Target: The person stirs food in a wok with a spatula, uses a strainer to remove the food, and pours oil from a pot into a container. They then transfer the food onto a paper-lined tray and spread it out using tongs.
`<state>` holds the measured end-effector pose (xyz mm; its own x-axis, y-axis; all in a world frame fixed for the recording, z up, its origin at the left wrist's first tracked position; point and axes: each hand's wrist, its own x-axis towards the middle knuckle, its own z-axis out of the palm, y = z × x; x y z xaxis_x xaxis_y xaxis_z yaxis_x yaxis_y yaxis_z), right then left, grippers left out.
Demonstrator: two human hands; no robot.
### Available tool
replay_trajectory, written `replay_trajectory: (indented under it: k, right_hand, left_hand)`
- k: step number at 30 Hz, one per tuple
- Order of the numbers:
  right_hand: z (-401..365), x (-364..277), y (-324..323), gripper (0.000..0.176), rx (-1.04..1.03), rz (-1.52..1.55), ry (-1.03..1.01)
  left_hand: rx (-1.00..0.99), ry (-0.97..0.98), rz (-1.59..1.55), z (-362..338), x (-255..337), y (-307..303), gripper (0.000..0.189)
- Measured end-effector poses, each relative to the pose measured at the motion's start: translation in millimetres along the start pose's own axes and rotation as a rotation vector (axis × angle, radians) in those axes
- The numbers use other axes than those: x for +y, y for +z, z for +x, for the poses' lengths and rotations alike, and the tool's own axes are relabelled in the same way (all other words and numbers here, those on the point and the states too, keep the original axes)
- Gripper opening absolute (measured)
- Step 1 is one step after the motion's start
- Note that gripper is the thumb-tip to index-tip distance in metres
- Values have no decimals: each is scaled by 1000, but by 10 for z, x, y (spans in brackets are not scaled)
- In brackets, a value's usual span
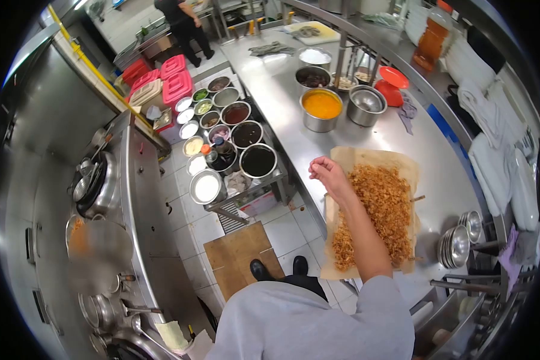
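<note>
My right hand (pixel 329 175) is over the upper left edge of a sheet of brown paper (pixel 347 157) on the steel counter. Its fingers are curled together, and I cannot make out whether anything small is between them. Crisp golden-brown fried flakes (pixel 381 210) are spread thickly over the paper, and my forearm passes above them. A thin stick-like end (pixel 419 198) juts out at the paper's right side. My left hand is out of the picture.
Steel pots, one with orange liquid (pixel 321 105), stand farther along the counter (pixel 264 66). Metal bowls (pixel 455 246) are at the right. A low stand holds sauces, including a dark one (pixel 258 161). Woks (pixel 99 180) line the left. Another person (pixel 183 24) stands at the back.
</note>
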<state>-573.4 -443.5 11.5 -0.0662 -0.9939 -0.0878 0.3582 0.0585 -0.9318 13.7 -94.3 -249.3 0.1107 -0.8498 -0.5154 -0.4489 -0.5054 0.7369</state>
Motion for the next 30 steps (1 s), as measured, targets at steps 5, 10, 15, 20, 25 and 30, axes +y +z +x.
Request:
replay_trajectory:
  k: [5,10,15,20,25,30]
  right_hand:
    - [-594,-456,205,5,-110,280,-11]
    - [-911,-640,218,4,-174,451,14]
    - [-1207,-819,-295,15,182,-186,-100]
    - [-1684,-393,-1258,45,797,-1531,-218]
    - [-1634,22,-1318,30,728,-843,-130]
    - [-1092,353,-35,12,398,-702,14]
  left_hand:
    - [-103,23,-27,447,20,-34,28]
    - [-140,-13,-42,748,399,-43,28]
    - [-147,-60,-53,577,1370,66,28]
    - [-145,54,-206,1061,-462,173,26]
    - [-195,-117,169,288,-114,206,32]
    - [12,-333,43,-475,260,161,30]
